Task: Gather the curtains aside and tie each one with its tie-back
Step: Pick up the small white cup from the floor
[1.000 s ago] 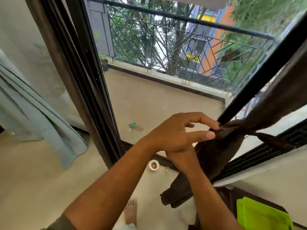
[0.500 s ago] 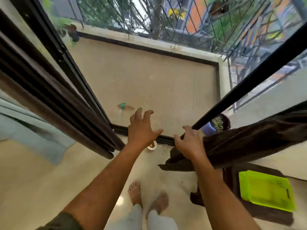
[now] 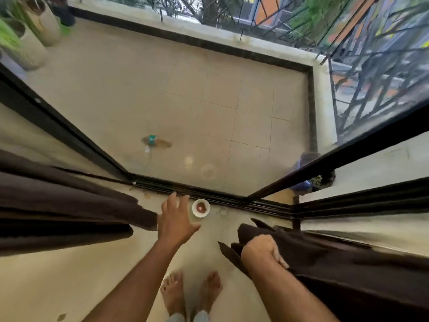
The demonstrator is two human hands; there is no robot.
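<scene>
- The right curtain (image 3: 325,259) is dark brown, heavy cloth, bunched into a thick roll of folds; its ragged-looking lower hem ends in points just inside the door track (image 3: 232,201).
- In this downward wide-angle view its long axis runs from the right edge of the picture toward the middle, hem end pointing at the person's bare feet (image 3: 190,291).
- The left curtain (image 3: 65,212) is the same dark brown, hanging in loose parallel folds. Its long axis runs from the left edge toward the centre, its hem stopping just short of the track's near side.
- The right hand (image 3: 262,252) lies on the right curtain near its hem, fingers curled over the folds and gripping the cloth.
- The left hand (image 3: 176,221) hangs over the floor (image 3: 58,280) between the two curtains, fingers spread and straight, holding nothing; it sits just beside the left curtain's hem, and whether it touches the cloth is hard to tell.
- A small white bowl (image 3: 201,208) with something reddish inside stands on the floor against the track, just right of the left hand's fingertips.
- Beyond the glass door (image 3: 197,101), the tiled balcony carries a small bottle (image 3: 153,141) lying on its side and pale planters (image 3: 30,40) at its far left corner.
</scene>
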